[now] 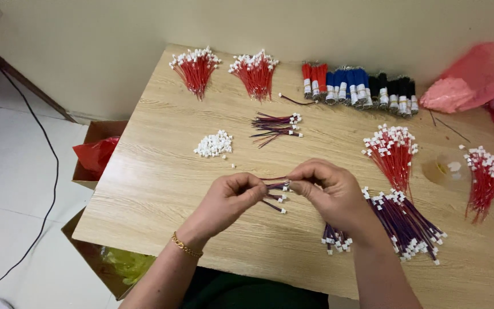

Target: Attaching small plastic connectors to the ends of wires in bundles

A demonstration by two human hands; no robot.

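Over the near middle of a wooden table (161,189), my left hand (230,197) and my right hand (327,191) pinch a few thin purple wires (275,191) with white end connectors between them. The left hand grips the wires' left part, the right hand their right end. A small heap of loose white connectors (214,144) lies to the upper left of the hands. Beyond the hands lies a small pile of purple and red wires (277,127). A large bundle of purple wires (408,226) lies just right of my right wrist.
Bundles of red wires (195,70) (255,73) (393,151) (487,177) lie at the back and right. Red, blue and black wire bunches (358,86) line the far edge. Pink plastic bags (475,80) sit at the far right. Cardboard boxes (95,154) stand on the floor at left.
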